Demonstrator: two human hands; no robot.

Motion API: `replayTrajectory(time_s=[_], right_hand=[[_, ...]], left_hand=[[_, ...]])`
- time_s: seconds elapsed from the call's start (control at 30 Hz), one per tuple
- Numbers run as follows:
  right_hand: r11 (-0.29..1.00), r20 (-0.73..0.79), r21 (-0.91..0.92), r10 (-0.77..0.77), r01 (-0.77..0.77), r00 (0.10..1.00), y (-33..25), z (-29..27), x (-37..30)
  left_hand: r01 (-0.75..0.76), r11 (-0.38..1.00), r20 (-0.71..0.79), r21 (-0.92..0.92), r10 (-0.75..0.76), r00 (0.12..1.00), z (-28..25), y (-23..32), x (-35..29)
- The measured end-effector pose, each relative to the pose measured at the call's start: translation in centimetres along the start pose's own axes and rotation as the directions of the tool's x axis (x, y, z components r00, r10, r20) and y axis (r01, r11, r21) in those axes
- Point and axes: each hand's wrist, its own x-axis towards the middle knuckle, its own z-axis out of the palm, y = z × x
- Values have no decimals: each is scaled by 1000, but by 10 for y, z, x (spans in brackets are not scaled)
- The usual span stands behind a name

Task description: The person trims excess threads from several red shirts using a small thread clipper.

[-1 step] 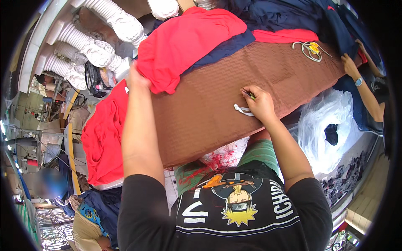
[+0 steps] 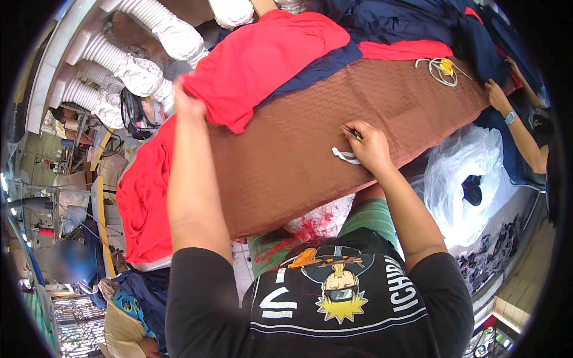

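My left hand (image 2: 190, 107), slightly blurred, is closed on the left edge of a red garment (image 2: 262, 56) at the far left of the brown cloth-covered table (image 2: 298, 161). A navy cloth (image 2: 319, 71) shows from under that garment. My right hand (image 2: 371, 146) rests over the middle of the table, closed round small dark-and-green thread snips (image 2: 353, 133); the palm hides most of them. A white strip (image 2: 344, 156) lies beside this hand and runs under it. More red cloth (image 2: 146, 197) lies heaped to the left of my left forearm.
A yellow tool with white cord (image 2: 444, 68) lies at the table's far right. Another person's hands (image 2: 498, 95) hold navy cloth there. Clear plastic (image 2: 459, 179) sits right of the table. White balusters (image 2: 128, 65) stand at far left. Navy garments (image 2: 394, 24) are piled behind.
My left hand has shifted slightly left and away from me, drawing the red garment's edge along. My right hand has hardly moved.
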Motion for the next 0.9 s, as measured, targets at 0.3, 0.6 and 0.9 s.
replayTrajectory(time_s=[0.3,0.6,0.9], right_hand=[[376,29,907,394,-190,919,26,-56,10],[719,72,620,346,-314,935,22,-85,9],[968,-123,-143,189,-206,974,46,-44,42]], left_hand=[[-914,148,816,377,-521,252,58,34,-193],[-332,15,332,943,-107,937,-97,-41,-202],[-209,545,323,812,-122,938,-132,-99,-141]])
